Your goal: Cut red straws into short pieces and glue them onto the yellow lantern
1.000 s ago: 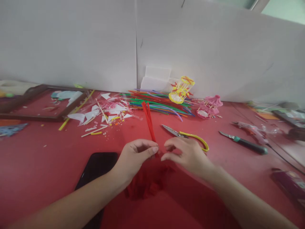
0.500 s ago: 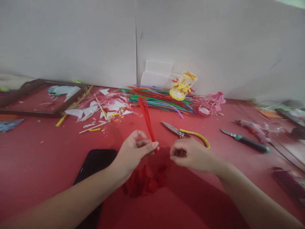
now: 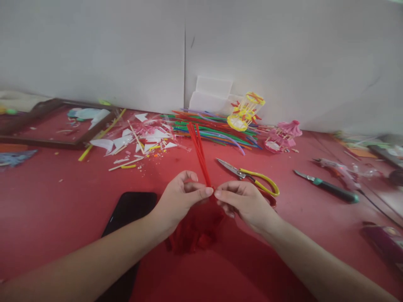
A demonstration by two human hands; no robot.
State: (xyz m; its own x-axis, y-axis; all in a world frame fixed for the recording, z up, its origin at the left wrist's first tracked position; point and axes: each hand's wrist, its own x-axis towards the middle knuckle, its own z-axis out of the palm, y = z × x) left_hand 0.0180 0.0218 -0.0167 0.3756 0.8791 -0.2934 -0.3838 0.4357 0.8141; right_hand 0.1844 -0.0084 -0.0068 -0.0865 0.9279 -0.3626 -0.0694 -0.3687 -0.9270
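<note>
Right, we've got the left hand (image 3: 185, 196) pinching a bundle of red fuzzy stems (image 3: 200, 156) between thumb and fingers, mid-frame, stems angled up and slightly left. Our right hand (image 3: 247, 203) meets it at the bundle's lower end, thumb and forefinger pressed close; can't tell whether it grips a stem. Below the hands, lower centre, we see a dark red heap (image 3: 192, 241), details blurred. Black phone (image 3: 134, 209) lies left of that, partly behind our left forearm. Scissors (image 3: 231, 167) sit just beyond the right hand, green-and-black knife (image 3: 335, 191) farther right. Multicoloured stem pile (image 3: 214, 134) is upper centre, near the wall (image 3: 283, 54).
</note>
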